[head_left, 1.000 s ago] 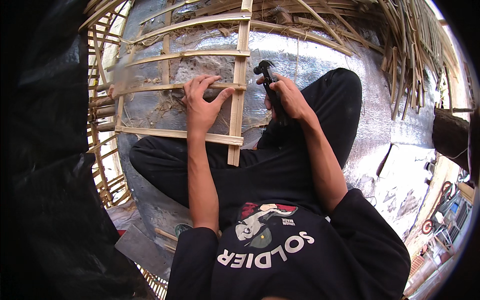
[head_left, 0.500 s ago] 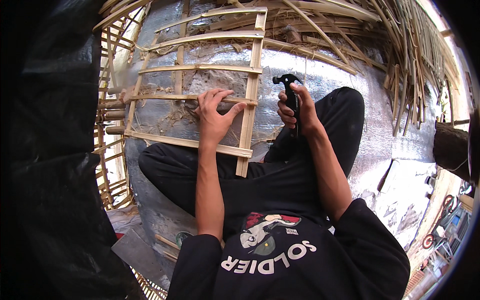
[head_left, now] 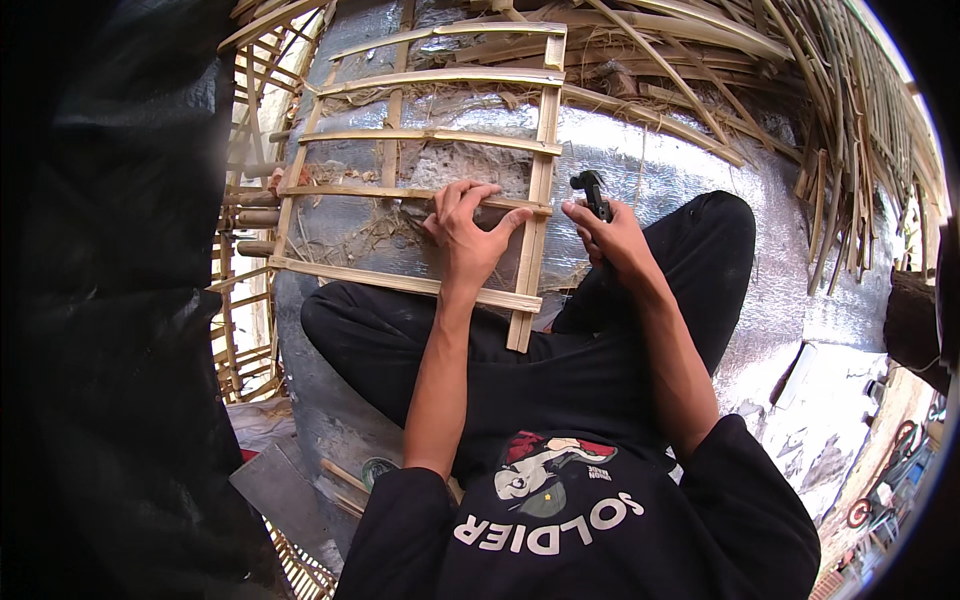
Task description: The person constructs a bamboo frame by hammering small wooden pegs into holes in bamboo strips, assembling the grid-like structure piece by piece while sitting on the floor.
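A ladder-like bamboo frame [head_left: 541,180] of split slats lies in front of my crossed legs, its near right end over my lap. My left hand [head_left: 474,232] grips the second slat from the near end, fingers bent over it, thumb reaching to the slat's joint with the right rail. My right hand [head_left: 620,240] is closed round the handle of a black claw hammer [head_left: 592,190], just right of that joint. The hammer's head points up and away, apart from the frame. Most of its handle is hidden by my fingers.
Loose bamboo strips [head_left: 690,40] are heaped along the far side, with more hanging at the far right [head_left: 850,150]. Silvery foil sheeting [head_left: 640,150] covers the ground. A black sheet [head_left: 120,300] hangs at the left beside a bamboo lattice [head_left: 250,330]. A dark log end [head_left: 915,320] stands at the right.
The whole view has shifted, so things sit farther right in the picture. My right hand has turned the hammer, so its handle shows less. My left hand keeps its place on the slat.
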The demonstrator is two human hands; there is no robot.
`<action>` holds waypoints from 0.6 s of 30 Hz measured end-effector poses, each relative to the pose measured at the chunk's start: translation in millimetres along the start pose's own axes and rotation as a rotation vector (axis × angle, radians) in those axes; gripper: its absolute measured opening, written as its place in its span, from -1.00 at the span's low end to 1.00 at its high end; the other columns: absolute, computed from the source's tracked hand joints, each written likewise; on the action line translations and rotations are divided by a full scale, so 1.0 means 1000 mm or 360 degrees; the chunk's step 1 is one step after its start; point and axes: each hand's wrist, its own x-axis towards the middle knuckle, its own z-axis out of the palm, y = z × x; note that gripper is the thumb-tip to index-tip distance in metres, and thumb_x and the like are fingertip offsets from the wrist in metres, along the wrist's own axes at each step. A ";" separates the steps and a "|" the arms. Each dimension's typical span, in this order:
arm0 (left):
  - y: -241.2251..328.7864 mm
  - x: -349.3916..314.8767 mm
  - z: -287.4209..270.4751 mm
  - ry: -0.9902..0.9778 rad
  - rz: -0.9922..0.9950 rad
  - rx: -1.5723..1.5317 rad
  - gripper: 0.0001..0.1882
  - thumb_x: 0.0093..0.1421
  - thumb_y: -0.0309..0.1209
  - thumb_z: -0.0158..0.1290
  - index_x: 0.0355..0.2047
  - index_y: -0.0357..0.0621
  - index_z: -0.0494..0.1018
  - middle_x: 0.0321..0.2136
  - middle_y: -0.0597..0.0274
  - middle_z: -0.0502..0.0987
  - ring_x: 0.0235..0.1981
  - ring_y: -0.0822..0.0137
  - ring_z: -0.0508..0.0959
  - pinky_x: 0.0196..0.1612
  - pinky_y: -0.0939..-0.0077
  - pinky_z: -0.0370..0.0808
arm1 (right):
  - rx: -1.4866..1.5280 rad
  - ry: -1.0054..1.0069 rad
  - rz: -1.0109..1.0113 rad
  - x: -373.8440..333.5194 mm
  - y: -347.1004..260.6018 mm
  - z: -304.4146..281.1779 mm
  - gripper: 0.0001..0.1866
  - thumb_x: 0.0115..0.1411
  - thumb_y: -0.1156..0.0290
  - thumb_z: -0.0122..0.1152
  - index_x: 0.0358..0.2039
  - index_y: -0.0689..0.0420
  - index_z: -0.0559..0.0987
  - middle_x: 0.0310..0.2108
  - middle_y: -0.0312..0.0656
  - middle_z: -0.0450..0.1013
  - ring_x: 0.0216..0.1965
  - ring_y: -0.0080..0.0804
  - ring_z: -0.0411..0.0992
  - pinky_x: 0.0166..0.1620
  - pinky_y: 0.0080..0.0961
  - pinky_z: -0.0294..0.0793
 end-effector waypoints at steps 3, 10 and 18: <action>0.006 -0.002 0.002 -0.0028 -0.0075 0.0041 -0.46 -0.04 0.06 0.39 -0.17 -0.01 0.64 -0.06 0.31 0.52 0.12 0.18 0.43 0.12 0.09 0.29 | -0.0104 0.0020 -0.0002 -0.001 0.003 0.005 -0.65 0.28 0.12 0.33 -0.43 0.15 0.53 -0.66 -0.42 0.35 -0.75 -0.72 0.20 -0.69 -0.64 0.13; 0.009 -0.001 0.006 -0.0034 -0.0115 0.0104 -0.48 -0.02 0.07 0.38 -0.18 0.00 0.63 -0.07 0.30 0.50 0.11 0.19 0.43 0.11 0.08 0.28 | 0.0180 -0.0056 0.0005 -0.002 -0.005 0.009 -0.68 0.27 0.19 0.35 -0.17 0.20 0.59 -0.56 -0.36 0.43 -0.71 -0.72 0.25 -0.66 -0.68 0.16; 0.001 0.004 0.013 0.0052 0.0005 0.0000 -0.53 0.00 -0.02 0.40 -0.17 -0.02 0.63 -0.04 0.30 0.51 0.13 0.19 0.40 0.13 0.08 0.25 | -0.0169 -0.0077 -0.0070 0.006 -0.004 0.013 -0.62 0.28 0.07 0.31 -0.33 0.18 0.60 -0.62 -0.38 0.45 -0.71 -0.72 0.26 -0.65 -0.65 0.20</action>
